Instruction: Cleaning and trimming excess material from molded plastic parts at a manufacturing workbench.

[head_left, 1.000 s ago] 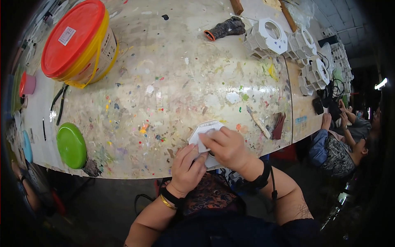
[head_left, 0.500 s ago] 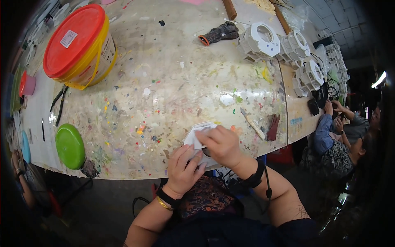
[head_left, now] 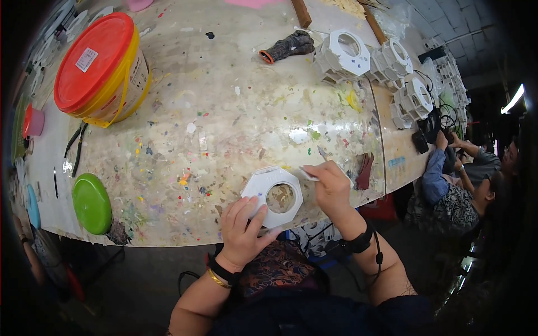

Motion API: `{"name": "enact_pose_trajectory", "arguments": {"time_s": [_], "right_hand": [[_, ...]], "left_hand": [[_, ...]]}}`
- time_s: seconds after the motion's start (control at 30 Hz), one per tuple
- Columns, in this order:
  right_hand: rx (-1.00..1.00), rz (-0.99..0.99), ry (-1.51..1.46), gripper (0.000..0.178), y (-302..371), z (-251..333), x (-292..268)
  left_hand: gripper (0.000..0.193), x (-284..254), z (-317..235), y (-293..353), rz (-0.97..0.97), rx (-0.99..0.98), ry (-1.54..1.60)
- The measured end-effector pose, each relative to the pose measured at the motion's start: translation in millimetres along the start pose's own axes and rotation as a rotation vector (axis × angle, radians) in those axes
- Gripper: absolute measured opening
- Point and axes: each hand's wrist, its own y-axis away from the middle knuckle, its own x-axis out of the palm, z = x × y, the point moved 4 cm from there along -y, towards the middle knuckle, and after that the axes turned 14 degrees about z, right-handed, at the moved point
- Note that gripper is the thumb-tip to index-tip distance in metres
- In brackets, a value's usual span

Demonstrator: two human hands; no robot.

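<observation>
A white octagonal piece (head_left: 290,185) with a large round hole sits at the table's near edge, tabletop showing through the hole. My left hand (head_left: 241,229) holds it at its lower left, fingers over the top face and thumb along the near edge. Just right of the piece, and apart from it, my right hand (head_left: 334,190) pinches a small, flat, pale piece (head_left: 307,174) between thumb and fingers. What that flat piece is made of I cannot make out. A pointed knife-like tool (head_left: 322,153) lies partly hidden behind my right hand.
Dark red strips (head_left: 364,171) lie to the right. Several stacked white octagonal frames (head_left: 348,53) stand far right, beside a dark glove (head_left: 288,47). At left are a red-lidded yellow bucket (head_left: 96,61), pliers (head_left: 78,148) and a green lid (head_left: 92,204). Other people (head_left: 448,185) sit at right.
My right hand has lifted off the octagonal piece and moved right with the flat pale piece, uncovering the round hole. My left hand still holds the octagon's left side.
</observation>
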Motion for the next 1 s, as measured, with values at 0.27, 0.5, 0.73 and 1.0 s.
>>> {"name": "enact_pose_trajectory", "arguments": {"time_s": [0.27,0.5,0.73,1.0], "right_hand": [[0.272,0.154,-0.333,0.014,16,2,2],[0.103,0.177,-0.100,0.012,13,5,-1],[0.073,0.124,-0.138,0.012,-4,14,-6],[-0.223,0.187,0.218,0.024,-26,37,13]], "left_hand": [[0.062,-2,-4,-2,0.047,-0.005,-0.041],[0.060,-8,-5,-2,0.137,0.015,-0.064],[0.058,-10,-7,-6,0.139,-0.060,0.018],[0.055,10,-5,1,0.080,-0.110,-0.017]]}}
